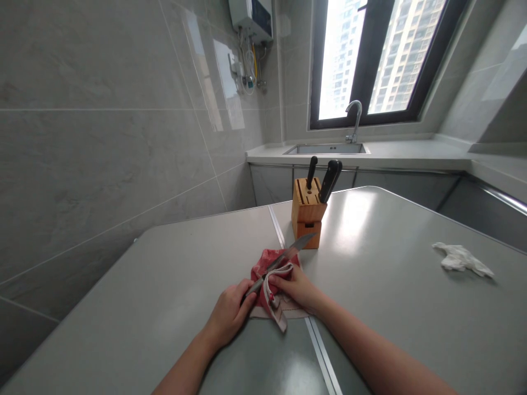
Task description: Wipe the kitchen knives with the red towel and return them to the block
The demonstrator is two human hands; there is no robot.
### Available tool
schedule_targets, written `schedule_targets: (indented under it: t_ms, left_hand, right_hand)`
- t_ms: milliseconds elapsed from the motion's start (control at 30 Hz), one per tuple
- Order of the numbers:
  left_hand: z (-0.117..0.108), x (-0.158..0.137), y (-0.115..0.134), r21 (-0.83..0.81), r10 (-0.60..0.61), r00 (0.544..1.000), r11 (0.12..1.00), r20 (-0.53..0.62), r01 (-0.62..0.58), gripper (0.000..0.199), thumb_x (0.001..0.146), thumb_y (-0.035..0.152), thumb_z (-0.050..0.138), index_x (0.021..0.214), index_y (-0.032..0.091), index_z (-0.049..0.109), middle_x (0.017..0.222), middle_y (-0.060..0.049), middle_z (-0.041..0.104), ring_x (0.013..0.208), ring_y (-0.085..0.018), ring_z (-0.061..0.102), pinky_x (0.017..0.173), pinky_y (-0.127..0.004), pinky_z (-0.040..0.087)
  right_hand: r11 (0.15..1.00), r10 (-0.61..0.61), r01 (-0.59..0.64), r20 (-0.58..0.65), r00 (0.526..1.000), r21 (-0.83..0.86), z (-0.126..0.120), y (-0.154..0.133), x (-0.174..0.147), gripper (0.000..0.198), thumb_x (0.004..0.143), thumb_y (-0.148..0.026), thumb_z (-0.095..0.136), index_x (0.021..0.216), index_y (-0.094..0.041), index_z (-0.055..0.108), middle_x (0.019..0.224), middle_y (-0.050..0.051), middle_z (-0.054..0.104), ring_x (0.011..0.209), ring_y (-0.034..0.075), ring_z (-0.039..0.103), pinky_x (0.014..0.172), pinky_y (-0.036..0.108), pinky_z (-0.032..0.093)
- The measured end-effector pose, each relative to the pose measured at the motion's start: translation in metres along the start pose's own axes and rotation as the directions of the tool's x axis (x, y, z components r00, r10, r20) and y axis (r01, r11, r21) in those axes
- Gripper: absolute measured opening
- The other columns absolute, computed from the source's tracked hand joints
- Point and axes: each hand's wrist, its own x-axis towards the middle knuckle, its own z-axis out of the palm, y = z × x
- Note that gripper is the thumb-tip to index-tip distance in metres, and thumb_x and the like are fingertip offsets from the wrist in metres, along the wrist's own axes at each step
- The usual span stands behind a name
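My left hand (231, 308) is wrapped round the handle of a kitchen knife (291, 249), whose blade points away and to the right. A red cloth with a pale underside (263, 262) lies bunched on the table beneath the blade. With a fold of that cloth pinched in its fingers, my right hand (298, 288) rests close to the knife's handle end. Just beyond the blade's tip stands a wooden knife block (308, 211). Two black-handled knives are in its slots, one slim (312, 171) and one thick (330, 181).
The grey table (197, 252) has a metal seam (321, 351) running across it. A crumpled white tissue (463, 260) lies at the right. Behind are a white counter (415, 147), a sink (325, 148) and a tap (357, 118). A tiled wall (123, 153) borders the left.
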Motion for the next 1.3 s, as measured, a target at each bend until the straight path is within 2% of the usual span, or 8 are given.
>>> schedule_targets:
  t_ms: [233, 433, 533, 733, 867, 1033, 1300]
  left_hand:
    - [-0.0003, -0.0004, 0.0003, 0.002, 0.006, 0.999, 1.000, -0.032, -0.006, 0.023, 0.092, 0.032, 0.034, 0.090, 0.020, 0.054, 0.083, -0.003, 0.062, 0.076, -0.018, 0.055, 0.070, -0.025, 0.039]
    - [-0.0001, -0.0010, -0.0034, -0.001, -0.022, 0.998, 1.000, -0.066, 0.022, 0.026, 0.092, 0.034, 0.033, 0.092, 0.020, 0.055, 0.080, -0.004, 0.061, 0.074, -0.018, 0.055, 0.070, -0.026, 0.039]
    - [0.0000, -0.0015, -0.0046, -0.035, -0.039, 0.995, 0.999, -0.091, 0.036, 0.027, 0.092, 0.034, 0.032, 0.094, 0.020, 0.055, 0.079, -0.004, 0.061, 0.073, -0.018, 0.055, 0.069, -0.025, 0.040]
    - [-0.0001, -0.0003, -0.0021, -0.059, -0.018, 0.999, 0.998, -0.047, 0.015, 0.028, 0.092, 0.035, 0.033, 0.087, 0.019, 0.056, 0.075, -0.003, 0.059, 0.071, -0.017, 0.054, 0.067, -0.024, 0.039]
    - [-0.0012, 0.0013, -0.0003, -0.085, 0.020, 1.000, 0.996, -0.008, -0.021, 0.025, 0.090, 0.034, 0.039, 0.088, 0.018, 0.057, 0.078, -0.003, 0.060, 0.072, -0.016, 0.054, 0.068, -0.024, 0.040]
    - [-0.0022, 0.0006, 0.0020, -0.077, 0.012, 1.000, 0.997, 0.020, -0.011, 0.023, 0.087, 0.035, 0.046, 0.092, 0.018, 0.060, 0.082, -0.004, 0.063, 0.074, -0.017, 0.054, 0.070, -0.025, 0.041]
    - [-0.0008, 0.0011, 0.0023, -0.039, -0.018, 1.000, 0.999, 0.020, 0.019, 0.029, 0.087, 0.040, 0.044, 0.100, 0.020, 0.061, 0.084, -0.005, 0.066, 0.073, -0.019, 0.056, 0.072, -0.027, 0.043]
  right_hand:
    - [0.999, 0.003, -0.003, 0.001, 1.000, 0.043, 0.0005, -0.0031, -0.0002, 0.027, 0.069, -0.031, 0.071, 0.093, -0.021, 0.064, 0.085, 0.004, 0.069, 0.092, 0.024, 0.062, 0.089, 0.039, 0.044]
    - [0.998, 0.024, -0.024, -0.001, 1.000, 0.056, 0.0025, -0.0040, -0.0021, 0.029, 0.070, -0.033, 0.069, 0.095, -0.020, 0.065, 0.095, 0.006, 0.069, 0.096, 0.024, 0.061, 0.092, 0.040, 0.042]
    - [0.993, 0.024, -0.023, -0.008, 1.000, 0.118, 0.0046, -0.0040, -0.0017, 0.025, 0.072, -0.035, 0.068, 0.091, -0.019, 0.066, 0.096, 0.006, 0.069, 0.097, 0.024, 0.061, 0.090, 0.039, 0.043]
    - [0.969, 0.023, -0.046, 0.096, 0.995, 0.241, 0.0026, -0.0087, -0.0019, 0.038, 0.061, -0.028, 0.076, 0.096, -0.017, 0.064, 0.097, 0.006, 0.069, 0.091, 0.022, 0.063, 0.086, 0.037, 0.047]
    - [0.972, 0.032, -0.063, 0.139, 0.990, 0.228, 0.0002, -0.0088, -0.0024, 0.032, 0.057, -0.026, 0.078, 0.086, -0.016, 0.067, 0.087, 0.005, 0.071, 0.083, 0.021, 0.064, 0.081, 0.036, 0.048]
    - [0.981, 0.046, -0.060, 0.081, 0.996, 0.183, 0.0009, -0.0049, -0.0014, 0.026, 0.061, -0.027, 0.076, 0.083, -0.015, 0.067, 0.079, 0.004, 0.070, 0.076, 0.019, 0.063, 0.077, 0.034, 0.048]
    - [0.995, 0.013, -0.018, 0.048, 0.999, 0.099, 0.0004, -0.0019, -0.0017, 0.025, 0.065, -0.028, 0.073, 0.087, -0.016, 0.066, 0.088, 0.006, 0.069, 0.083, 0.020, 0.062, 0.080, 0.035, 0.047]
